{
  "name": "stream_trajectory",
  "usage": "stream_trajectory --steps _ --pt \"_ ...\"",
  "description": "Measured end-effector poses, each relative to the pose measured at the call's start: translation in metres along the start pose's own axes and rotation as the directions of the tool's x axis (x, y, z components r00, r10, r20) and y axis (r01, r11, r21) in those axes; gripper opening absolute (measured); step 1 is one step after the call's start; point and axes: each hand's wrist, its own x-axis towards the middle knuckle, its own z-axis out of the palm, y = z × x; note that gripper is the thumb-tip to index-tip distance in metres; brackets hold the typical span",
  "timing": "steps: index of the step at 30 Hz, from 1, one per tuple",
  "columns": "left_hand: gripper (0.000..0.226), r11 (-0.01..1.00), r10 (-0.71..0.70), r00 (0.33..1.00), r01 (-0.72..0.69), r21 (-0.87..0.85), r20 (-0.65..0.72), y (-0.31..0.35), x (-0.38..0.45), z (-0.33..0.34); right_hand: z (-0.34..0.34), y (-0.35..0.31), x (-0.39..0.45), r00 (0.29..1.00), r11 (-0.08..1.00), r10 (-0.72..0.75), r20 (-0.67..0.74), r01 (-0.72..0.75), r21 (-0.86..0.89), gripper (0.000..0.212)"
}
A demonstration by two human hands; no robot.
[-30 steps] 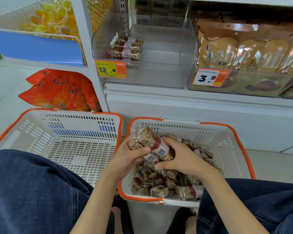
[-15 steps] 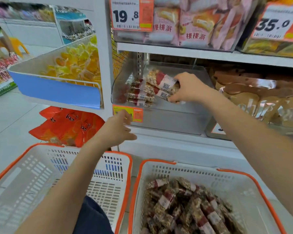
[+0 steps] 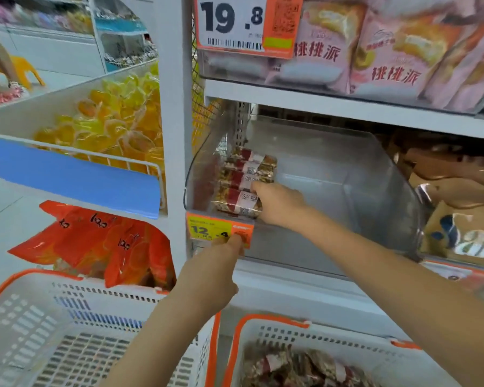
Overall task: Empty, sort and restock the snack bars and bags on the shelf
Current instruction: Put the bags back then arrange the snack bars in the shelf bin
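Observation:
A stack of nut snack bars (image 3: 242, 181) with red-and-white labels lies against the left wall of a clear plastic shelf bin (image 3: 375, 191). My right hand (image 3: 280, 205) reaches into the bin, its fingertips touching the right ends of the stacked bars. My left hand (image 3: 218, 269) is stretched out, fingers resting on the bin's front edge at the yellow-orange 12.4 price tag (image 3: 207, 229). Below, a white basket with an orange rim (image 3: 263, 319) holds several more snack bars (image 3: 305, 367). Left of it stands an empty matching basket (image 3: 39, 275).
Brown snack bags (image 3: 458, 219) fill the bin to the right. Pink bags (image 3: 389, 51) sit on the shelf above behind a 19.8 tag (image 3: 229, 20). To the left of the shelf post are yellow jelly cups (image 3: 109, 127), with orange bags (image 3: 95, 241) beneath them.
My right hand carried bars from the basket up into the bin and set them on the stack. My left hand rose from the basket to the price tag.

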Motion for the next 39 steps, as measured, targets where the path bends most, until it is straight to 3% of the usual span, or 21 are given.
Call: stream_trajectory --steps 7,18,23,26,28,32,39 --pt "0.049 0.999 -0.001 1.0 0.002 0.041 -0.016 0.01 0.002 0.002 -0.015 0.006 -0.01 0.993 0.999 -0.033 -0.116 0.034 0.007 0.043" --pt "0.044 0.999 0.014 1.0 -0.013 0.031 -0.016 0.02 0.0 0.002 -0.015 0.004 -0.005 0.997 0.983 -0.059 -0.057 0.068 0.171 0.067" --pt "0.049 0.999 0.026 1.0 -0.026 0.023 -0.009 0.019 0.0 0.002 -0.019 0.018 -0.028 0.994 0.972 0.107 0.014 -0.107 0.21 0.085" --pt "0.049 0.999 0.027 1.0 -0.027 0.023 -0.013 0.02 0.001 0.001 -0.019 0.012 -0.028 0.954 0.888 0.233 0.188 -0.287 0.36 0.087" --pt "0.05 0.999 0.025 1.0 -0.025 0.024 -0.009 0.02 0.0 0.001 -0.018 0.008 -0.023 0.932 0.822 0.282 0.226 -0.357 0.445 0.082" --pt "0.05 0.999 0.034 0.999 -0.034 0.025 -0.018 0.02 0.0 0.002 -0.017 0.003 -0.01 0.911 0.751 0.342 0.232 -0.413 0.515 0.081" --pt "0.051 0.999 0.052 0.999 -0.052 -0.007 -0.014 0.015 0.002 0.003 -0.022 0.009 -0.014 0.909 0.736 0.328 0.256 -0.416 0.534 0.087"
